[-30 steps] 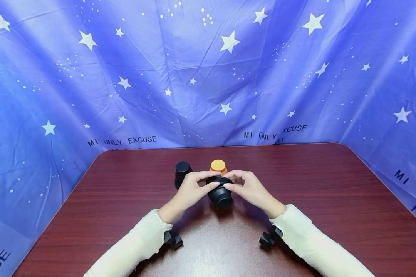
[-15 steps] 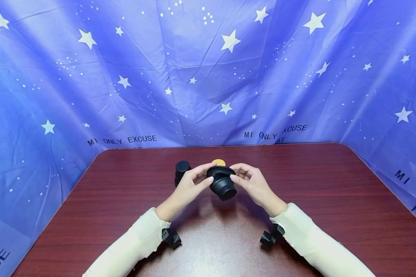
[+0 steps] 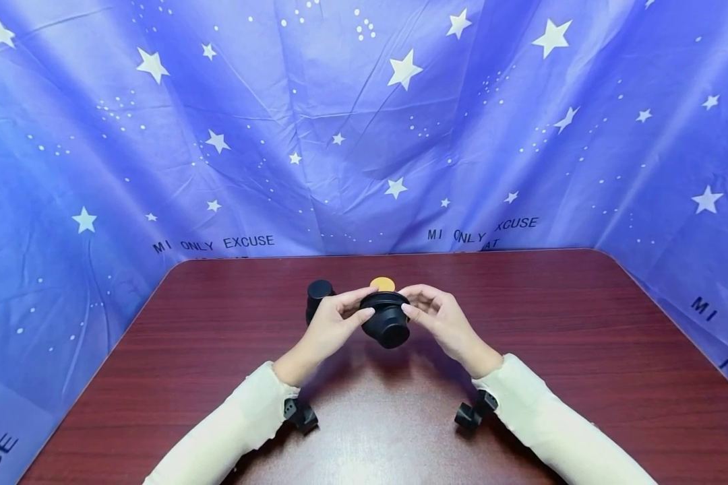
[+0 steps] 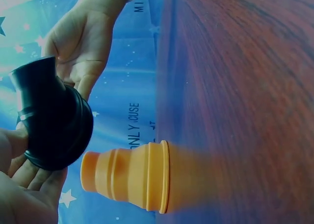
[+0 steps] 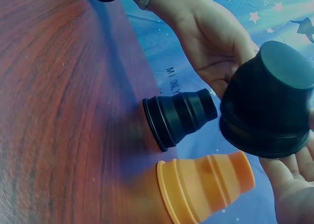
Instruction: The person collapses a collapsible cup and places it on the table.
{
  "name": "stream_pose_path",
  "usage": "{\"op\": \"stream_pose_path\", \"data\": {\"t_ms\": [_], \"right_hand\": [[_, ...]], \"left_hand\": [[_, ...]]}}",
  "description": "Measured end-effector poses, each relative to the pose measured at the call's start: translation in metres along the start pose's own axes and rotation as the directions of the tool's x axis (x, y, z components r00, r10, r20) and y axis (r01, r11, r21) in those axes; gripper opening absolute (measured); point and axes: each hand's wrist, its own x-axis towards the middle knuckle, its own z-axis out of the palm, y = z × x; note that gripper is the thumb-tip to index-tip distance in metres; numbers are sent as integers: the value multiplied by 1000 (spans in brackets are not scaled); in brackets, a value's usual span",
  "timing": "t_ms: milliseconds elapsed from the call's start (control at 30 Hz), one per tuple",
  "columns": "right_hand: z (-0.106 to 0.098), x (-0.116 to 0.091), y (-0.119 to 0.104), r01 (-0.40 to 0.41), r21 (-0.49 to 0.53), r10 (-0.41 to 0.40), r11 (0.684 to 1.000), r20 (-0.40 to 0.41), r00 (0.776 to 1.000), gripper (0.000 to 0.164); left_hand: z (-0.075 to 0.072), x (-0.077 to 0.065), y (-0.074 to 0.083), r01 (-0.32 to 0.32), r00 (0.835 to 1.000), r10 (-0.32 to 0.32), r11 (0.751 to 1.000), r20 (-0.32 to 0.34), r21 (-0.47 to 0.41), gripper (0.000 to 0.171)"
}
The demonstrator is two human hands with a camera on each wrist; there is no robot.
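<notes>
A black collapsible cup [image 3: 387,329] is held off the table between both hands, its broad rim tilted away and its narrow base toward me. My left hand [image 3: 327,330] grips it at the left, thumb on the near side and fingers at the rim. From the right, my right hand [image 3: 445,327] pinches the rim in the same manner. The cup's narrow part [image 4: 37,77] leans to one side of the rim in the left wrist view. Just behind stands an orange collapsible cup [image 4: 130,177], extended, with its broad rim down.
Another black collapsible cup [image 5: 179,117] stands rim down beside the orange one, partly behind my left hand in the head view. The dark red wooden table [image 3: 552,323] reaches back to a blue star-patterned curtain [image 3: 340,135]. Black wrist cameras [image 3: 476,412] hang below both sleeves.
Both hands have lifted the black cup slightly and now cover more of the orange cup. My thumbs have moved apart along the rim. The cup's narrow end swung right, then partly back.
</notes>
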Motion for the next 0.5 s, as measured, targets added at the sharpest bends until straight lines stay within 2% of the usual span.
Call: {"op": "stream_pose_path", "data": {"t_ms": [200, 333, 500], "right_hand": [[-3, 2, -3, -43, -109, 45, 993, 16, 999, 28], [-2, 1, -5, -80, -200, 89, 977, 33, 996, 27], [0, 0, -3, -89, -296, 119, 951, 86, 989, 27]], "left_hand": [[2, -1, -2, 28, 1000, -28, 998, 3, 49, 38], [4, -1, -3, 20, 999, -22, 998, 29, 68, 39], [7, 0, -2, 4, 998, -11, 994, 65, 109, 36]]}}
